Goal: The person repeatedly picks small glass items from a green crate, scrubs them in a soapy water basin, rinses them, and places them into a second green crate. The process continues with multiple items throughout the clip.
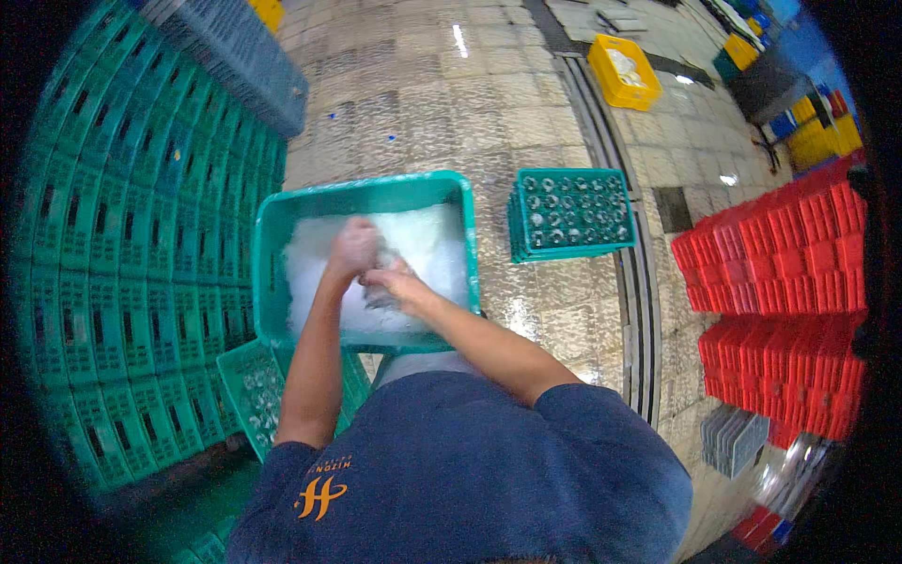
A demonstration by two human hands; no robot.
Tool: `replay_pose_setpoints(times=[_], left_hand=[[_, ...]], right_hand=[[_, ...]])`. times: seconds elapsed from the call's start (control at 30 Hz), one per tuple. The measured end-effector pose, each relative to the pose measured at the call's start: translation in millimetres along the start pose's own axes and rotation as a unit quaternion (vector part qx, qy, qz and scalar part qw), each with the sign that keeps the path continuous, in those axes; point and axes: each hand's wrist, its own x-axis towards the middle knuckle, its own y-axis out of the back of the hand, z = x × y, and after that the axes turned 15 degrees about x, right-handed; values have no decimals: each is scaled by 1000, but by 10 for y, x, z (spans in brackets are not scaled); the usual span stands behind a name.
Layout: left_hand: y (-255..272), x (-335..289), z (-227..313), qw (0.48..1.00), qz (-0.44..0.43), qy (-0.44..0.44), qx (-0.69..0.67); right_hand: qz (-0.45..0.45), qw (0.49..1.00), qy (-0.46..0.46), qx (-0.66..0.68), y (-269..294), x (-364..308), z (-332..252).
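Observation:
Both my hands are over a large green tub [268,282] filled with white suds [427,244]. My left hand [356,248] is closed like a fist and smeared by motion. Just right of it and lower, my right hand [398,286] has its fingers curled round a greyish, shiny object [379,297]. This object lies between the two hands, just above the foam or partly in it. Blur hides its kind, and I cannot tell whether it is one piece or more.
Tall stacks of green crates [103,244] rise on the left. A green crate [252,385] with clear items sits below the tub, while another crate [573,252] holds rows of round glassy items. Farther right are red crates [770,263] and a yellow crate [615,89] on wet tiles.

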Motion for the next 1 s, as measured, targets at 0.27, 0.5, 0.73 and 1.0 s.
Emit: replay_pose_setpoints(times=[0.27, 0.5, 0.73, 1.0], left_hand=[[-64, 19, -121, 757, -9, 449, -474], [-25, -162, 380, 805, 14, 544, -234], [555, -404, 830, 844, 115, 509, -128], [1778, -1691, -14, 740, 185, 607, -223]], right_hand=[[-74, 939, -26, 336, -18, -61, -178], [86, 920, 76, 374, 0, 280, 42], [65, 926, -31, 371, -286, 407, 159], [-3, 992, 8, 129, -1797, 500, 679]])
